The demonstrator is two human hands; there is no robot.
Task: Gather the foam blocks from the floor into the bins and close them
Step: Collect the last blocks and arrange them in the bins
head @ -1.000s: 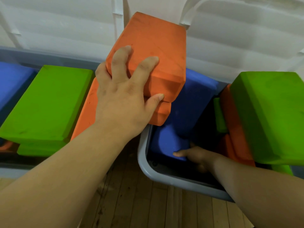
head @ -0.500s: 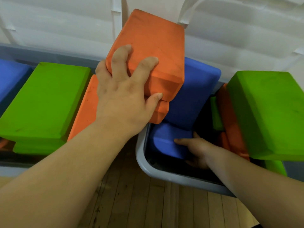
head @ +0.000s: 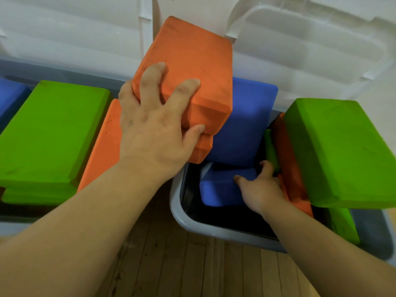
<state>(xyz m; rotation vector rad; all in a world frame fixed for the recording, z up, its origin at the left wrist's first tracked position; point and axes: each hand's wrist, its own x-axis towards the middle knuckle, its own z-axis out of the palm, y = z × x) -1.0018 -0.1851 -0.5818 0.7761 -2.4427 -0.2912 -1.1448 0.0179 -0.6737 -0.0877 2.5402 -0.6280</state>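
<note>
Left hand point(head: 154, 133): fingers spread, gripping tilted orange block point(head: 188, 76), frame centre.
Right hand point(head: 260, 188): curled around low blue block point(head: 220, 189) inside grey bin point(head: 205, 229), lower right.

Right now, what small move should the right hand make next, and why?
Probably press the lower blue block flat into the grey bin. The right hand grips it inside the bin, while the left hand holds the orange block above, waiting for room.

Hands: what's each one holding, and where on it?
Left hand grips the top orange block at its near corner, fingers on top, thumb on the near face. Right hand grasps the lower blue block in the grey bin by its right end.
</note>
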